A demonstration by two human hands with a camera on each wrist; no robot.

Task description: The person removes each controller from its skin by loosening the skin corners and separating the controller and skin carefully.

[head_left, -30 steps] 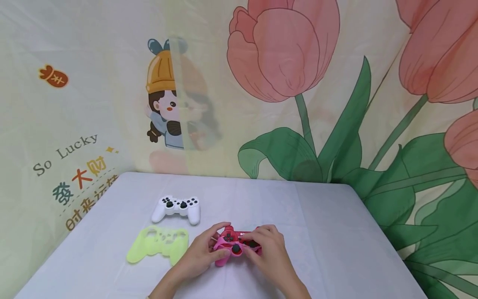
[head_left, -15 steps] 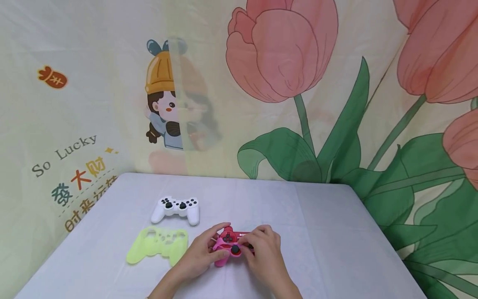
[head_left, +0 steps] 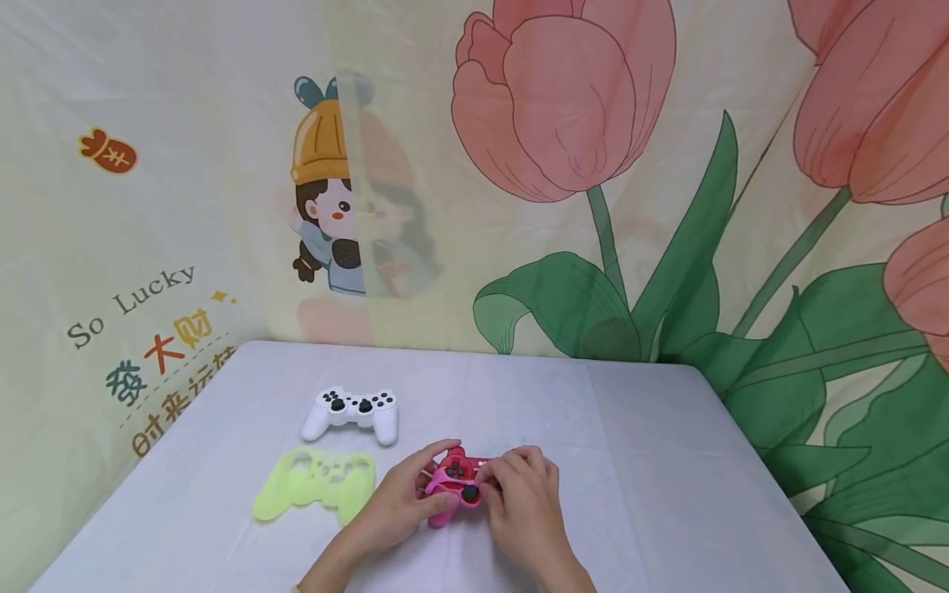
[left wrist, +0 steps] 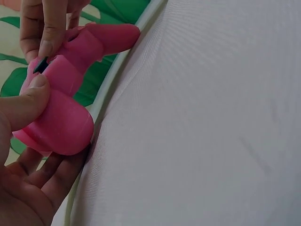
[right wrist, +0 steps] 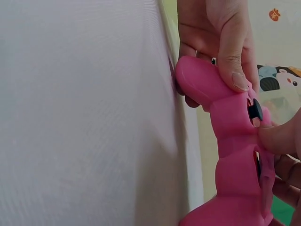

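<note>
A red game controller [head_left: 456, 466] sits partly inside a pink silicone cover [right wrist: 235, 113], low in the middle of the head view. My left hand [head_left: 400, 501] grips its left end, thumb on the cover's front and fingers behind, as the left wrist view also shows. With thumb and fingertips, my right hand [head_left: 528, 504] pinches the cover's edge near the middle, beside the left black thumbstick [head_left: 470, 494]. That stick pokes through its opening; the controller's upper face is red and uncovered there. The controller's right end is hidden behind my right hand in the head view.
A white game controller [head_left: 352, 416] lies further back on the white-covered table [head_left: 667, 461]. In front of it, left of my left hand, a pale yellow-green silicone cover [head_left: 315, 486] lies flat. A printed curtain [head_left: 415, 165] hangs behind the table's far edge.
My right hand has shifted slightly left across the controller, its fingertips now closer to the left thumbstick and hiding more of the right side. My left hand keeps its grip.
</note>
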